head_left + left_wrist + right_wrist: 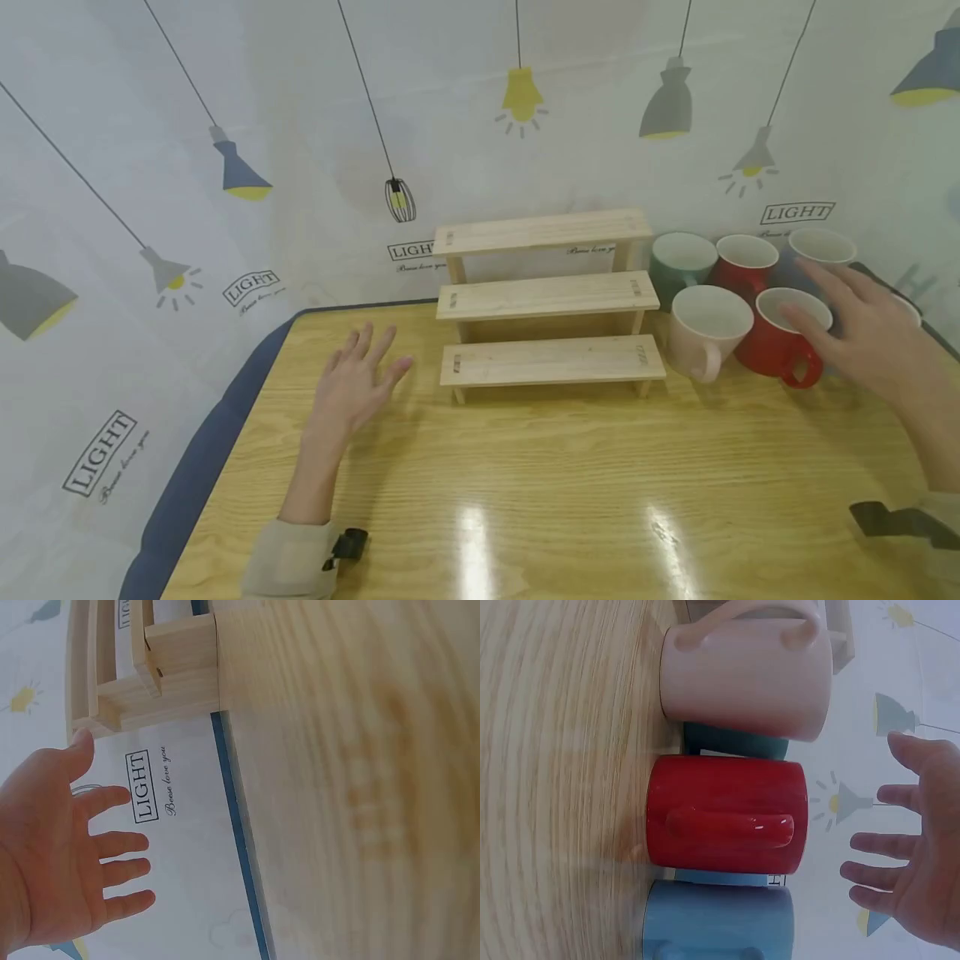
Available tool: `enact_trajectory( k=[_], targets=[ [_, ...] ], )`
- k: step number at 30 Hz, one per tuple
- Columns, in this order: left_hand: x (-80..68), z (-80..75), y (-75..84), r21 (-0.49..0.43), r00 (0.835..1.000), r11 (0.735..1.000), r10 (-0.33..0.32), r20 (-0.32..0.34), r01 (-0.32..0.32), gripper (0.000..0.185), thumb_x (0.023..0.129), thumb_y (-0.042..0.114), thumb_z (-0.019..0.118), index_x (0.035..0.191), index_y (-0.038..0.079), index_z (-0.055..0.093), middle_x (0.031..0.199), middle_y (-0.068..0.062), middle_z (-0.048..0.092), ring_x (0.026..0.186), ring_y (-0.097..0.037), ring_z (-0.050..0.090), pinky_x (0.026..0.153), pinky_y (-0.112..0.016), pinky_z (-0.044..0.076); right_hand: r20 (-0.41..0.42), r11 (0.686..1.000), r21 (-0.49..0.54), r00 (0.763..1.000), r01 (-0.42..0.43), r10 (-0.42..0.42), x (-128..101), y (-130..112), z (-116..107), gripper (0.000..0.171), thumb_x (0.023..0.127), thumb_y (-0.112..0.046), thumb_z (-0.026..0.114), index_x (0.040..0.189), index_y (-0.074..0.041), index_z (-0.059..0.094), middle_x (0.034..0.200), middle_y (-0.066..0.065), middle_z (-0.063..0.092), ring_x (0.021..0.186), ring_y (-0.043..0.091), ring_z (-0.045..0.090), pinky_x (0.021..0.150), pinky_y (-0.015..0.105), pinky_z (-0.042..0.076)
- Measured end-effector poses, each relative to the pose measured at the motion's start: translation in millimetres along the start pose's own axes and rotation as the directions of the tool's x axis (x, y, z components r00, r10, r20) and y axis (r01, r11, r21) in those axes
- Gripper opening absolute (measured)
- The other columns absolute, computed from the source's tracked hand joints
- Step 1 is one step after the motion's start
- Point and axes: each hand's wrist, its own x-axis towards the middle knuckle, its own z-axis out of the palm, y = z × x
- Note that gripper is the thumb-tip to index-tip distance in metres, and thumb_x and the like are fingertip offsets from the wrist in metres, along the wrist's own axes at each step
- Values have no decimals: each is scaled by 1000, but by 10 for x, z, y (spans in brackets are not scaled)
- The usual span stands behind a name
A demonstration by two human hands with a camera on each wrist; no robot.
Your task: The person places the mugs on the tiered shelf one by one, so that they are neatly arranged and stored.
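My left hand [351, 387] hovers with fingers spread over the table, left of a three-step wooden rack [551, 367] with bare steps. In the left wrist view the same hand [56, 840] holds nothing. On the right, my right hand [873, 337] reaches over a group of mugs, its fingers extended and nothing in its grasp. The front row has a pink mug [708, 333], a red mug [772, 354] and a blue mug [718, 919], largely hidden by that hand in the head view. Behind stand a green mug [678, 267], another red mug [742, 267] and a greyish-blue mug [821, 247].
The wooden table [487, 467] has a dark blue edge at its left and back. Behind it hangs a pale wall covering [450, 100] printed with lamps and lettering. The pink mug stands close beside the rack's right end.
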Motion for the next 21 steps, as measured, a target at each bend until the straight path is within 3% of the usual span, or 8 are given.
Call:
enact_trajectory(
  k=[5,9,13,16,18,21],
  targets=[
    [17,21,49,-32,1000,999,21,-17,-21,73,104,64,34,160,17,31,160,-25,27,146,-45,26,116,-62,24,-56,993,110,998,41,-35,-17,-95,10,55,99,-32,66,146,-7,49,138,36,46,125,57,42,104,73,31],
    [31,54,80,-65,999,997,33,-29,-35,72,104,62,36,159,15,34,153,-29,38,138,-49,39,110,-63,34,-51,988,150,998,37,-29,-33,-212,2,53,98,-26,68,144,-7,51,137,34,48,120,54,45,90,71,39],
    [47,75,114,-115,1000,993,12,2,-12,75,103,64,36,159,14,33,151,-30,40,136,-50,41,108,-65,36,-68,987,148,996,58,-49,-53,-304,8,50,97,-22,69,141,-6,54,133,28,53,104,47,56,80,28,49],
    [53,79,143,-144,1000,990,2,20,1,77,103,64,36,158,11,33,151,-30,40,136,-50,41,107,-66,36,-83,985,158,995,72,-59,-70,-338,18,45,95,-19,71,135,-3,58,127,24,59,100,40,58,71,-1,32],
    [61,85,161,-166,1000,986,1,30,4,78,103,64,37,157,9,34,151,-29,41,137,-49,41,108,-66,36,-93,981,177,994,78,-63,-80,-361,32,40,94,-17,72,130,-1,61,123,22,62,101,34,57,75,-5,30],
    [75,98,190,-206,999,978,9,39,-1,77,103,64,38,156,9,36,150,-26,45,135,-46,45,106,-65,38,-109,972,219,992,88,-65,-96,-394,70,34,93,-13,73,122,0,64,115,20,67,106,8,55,82,-5,28]
  ],
)
